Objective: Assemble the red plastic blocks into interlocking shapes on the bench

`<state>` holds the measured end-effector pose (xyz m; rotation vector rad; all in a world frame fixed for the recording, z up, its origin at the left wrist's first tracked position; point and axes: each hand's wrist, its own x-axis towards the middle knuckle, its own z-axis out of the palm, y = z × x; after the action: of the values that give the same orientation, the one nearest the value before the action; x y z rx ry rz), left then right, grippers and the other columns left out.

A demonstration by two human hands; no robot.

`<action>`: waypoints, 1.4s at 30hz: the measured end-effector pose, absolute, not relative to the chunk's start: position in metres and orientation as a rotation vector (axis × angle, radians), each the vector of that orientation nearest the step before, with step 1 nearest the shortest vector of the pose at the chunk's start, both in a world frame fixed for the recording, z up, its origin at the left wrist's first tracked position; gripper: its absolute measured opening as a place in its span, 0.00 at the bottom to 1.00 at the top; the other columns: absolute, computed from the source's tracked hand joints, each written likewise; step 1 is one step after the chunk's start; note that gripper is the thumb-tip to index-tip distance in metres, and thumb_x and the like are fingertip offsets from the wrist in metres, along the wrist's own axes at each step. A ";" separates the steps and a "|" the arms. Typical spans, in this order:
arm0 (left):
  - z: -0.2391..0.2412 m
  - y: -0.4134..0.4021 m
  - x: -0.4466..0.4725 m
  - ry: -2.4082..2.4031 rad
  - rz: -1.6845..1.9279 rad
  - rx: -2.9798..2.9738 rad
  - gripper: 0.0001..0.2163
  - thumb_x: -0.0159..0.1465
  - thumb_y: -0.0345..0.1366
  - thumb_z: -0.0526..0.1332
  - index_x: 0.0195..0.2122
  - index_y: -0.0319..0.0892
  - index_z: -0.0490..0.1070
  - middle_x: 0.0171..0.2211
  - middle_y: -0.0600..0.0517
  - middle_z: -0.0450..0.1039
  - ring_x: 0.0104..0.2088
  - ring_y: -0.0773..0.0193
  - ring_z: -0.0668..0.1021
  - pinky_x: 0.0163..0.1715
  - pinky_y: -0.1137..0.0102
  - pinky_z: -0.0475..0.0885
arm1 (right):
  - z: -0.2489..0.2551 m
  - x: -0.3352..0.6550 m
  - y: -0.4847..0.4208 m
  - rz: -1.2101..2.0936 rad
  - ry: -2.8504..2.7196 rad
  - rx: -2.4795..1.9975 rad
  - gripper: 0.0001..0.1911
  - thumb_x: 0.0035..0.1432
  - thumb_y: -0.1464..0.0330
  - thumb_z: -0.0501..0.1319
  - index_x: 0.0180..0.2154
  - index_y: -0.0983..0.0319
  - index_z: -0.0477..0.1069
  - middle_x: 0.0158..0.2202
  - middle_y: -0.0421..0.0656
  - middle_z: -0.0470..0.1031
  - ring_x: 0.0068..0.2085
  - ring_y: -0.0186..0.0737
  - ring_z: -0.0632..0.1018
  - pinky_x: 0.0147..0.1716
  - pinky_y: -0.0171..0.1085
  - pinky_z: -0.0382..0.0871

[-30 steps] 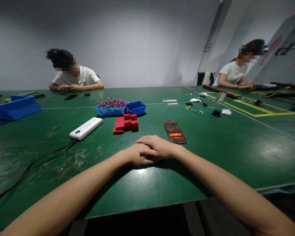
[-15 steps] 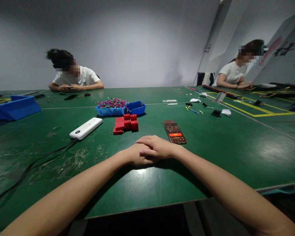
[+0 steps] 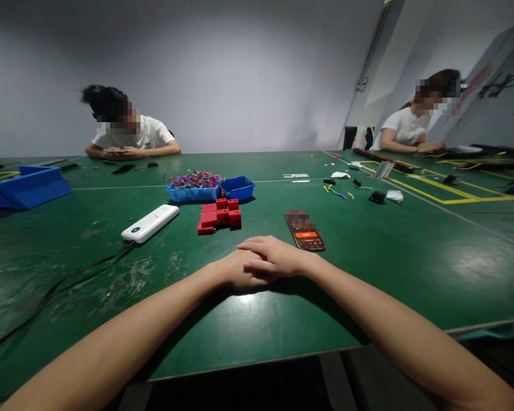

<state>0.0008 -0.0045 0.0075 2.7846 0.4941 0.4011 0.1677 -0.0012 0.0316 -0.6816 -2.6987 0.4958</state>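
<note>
My hands rest together on the green table [image 3: 389,257], near its front edge. My right hand [image 3: 274,256] lies over my left hand [image 3: 235,271], its fingers wrapped across the back. Most of the left fingers are hidden underneath. Just beyond my right hand lies a phone [image 3: 309,242] with a lit screen and an orange bar. Ahead and a little left sits a cluster of several red blocks [image 3: 209,218]. Farther left is a white power bank [image 3: 152,222] with a black cable [image 3: 60,283] running to the left edge.
Behind the red blocks stand a blue bin [image 3: 192,195] of coloured wires and another blue bin [image 3: 239,188]. A larger blue bin [image 3: 25,188] is far left. Cutters [image 3: 337,193] and small black parts lie right. Two people [image 3: 154,131] sit across the table.
My hands stay as they were. The person at the far right has shifted their hands slightly.
</note>
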 end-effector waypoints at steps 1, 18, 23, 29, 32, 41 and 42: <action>0.008 -0.005 0.001 0.497 0.403 2.788 0.15 0.62 0.36 0.60 0.50 0.43 0.74 0.55 0.47 0.73 0.56 0.54 0.73 0.60 0.63 0.65 | 0.032 0.168 -0.001 0.496 -2.697 -0.681 0.30 0.65 0.53 0.53 0.60 0.65 0.64 0.58 0.55 0.69 0.58 0.49 0.71 0.57 0.48 0.63; 0.008 0.019 -0.001 1.059 0.487 2.824 0.19 0.59 0.34 0.60 0.52 0.39 0.70 0.55 0.43 0.72 0.55 0.52 0.73 0.55 0.59 0.67 | 0.023 0.176 0.005 0.337 -2.576 -1.105 0.36 0.64 0.54 0.54 0.64 0.71 0.55 0.64 0.61 0.59 0.64 0.55 0.64 0.62 0.51 0.58; 0.011 0.010 -0.001 1.397 0.517 2.831 0.10 0.63 0.33 0.54 0.41 0.40 0.74 0.42 0.43 0.78 0.45 0.53 0.77 0.46 0.58 0.70 | 0.023 0.178 0.006 0.251 -2.655 -1.127 0.31 0.67 0.55 0.50 0.60 0.73 0.61 0.61 0.62 0.64 0.60 0.55 0.68 0.59 0.50 0.61; 0.011 0.015 -0.004 1.734 0.850 2.826 0.14 0.63 0.36 0.55 0.49 0.40 0.72 0.57 0.40 0.68 0.61 0.47 0.65 0.59 0.51 0.57 | 0.025 0.180 0.005 0.094 -2.750 -1.107 0.33 0.64 0.53 0.55 0.59 0.71 0.63 0.61 0.63 0.63 0.60 0.57 0.69 0.58 0.49 0.63; 0.005 0.021 -0.006 1.893 0.807 2.744 0.24 0.61 0.39 0.57 0.58 0.35 0.65 0.65 0.35 0.56 0.66 0.43 0.56 0.63 0.48 0.49 | 0.025 0.180 0.005 0.086 -2.762 -1.123 0.34 0.64 0.53 0.54 0.60 0.72 0.62 0.62 0.64 0.61 0.62 0.58 0.67 0.59 0.49 0.62; 0.007 0.026 -0.012 1.790 0.785 2.780 0.22 0.61 0.40 0.57 0.55 0.35 0.65 0.57 0.35 0.64 0.59 0.44 0.65 0.58 0.51 0.59 | 0.022 0.179 0.008 0.080 -2.697 -1.123 0.26 0.65 0.58 0.54 0.57 0.68 0.66 0.60 0.59 0.66 0.59 0.53 0.70 0.56 0.47 0.65; 0.008 0.026 -0.013 1.739 0.813 2.785 0.22 0.61 0.39 0.57 0.55 0.36 0.65 0.55 0.37 0.65 0.57 0.45 0.66 0.56 0.53 0.61 | 0.021 0.178 0.009 0.087 -2.666 -1.142 0.22 0.66 0.62 0.53 0.55 0.67 0.68 0.58 0.57 0.68 0.58 0.51 0.71 0.56 0.46 0.65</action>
<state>-0.0134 0.0263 0.0080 2.7854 1.7393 0.8133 0.1782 0.0087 0.0208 -1.1416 -2.6655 0.0873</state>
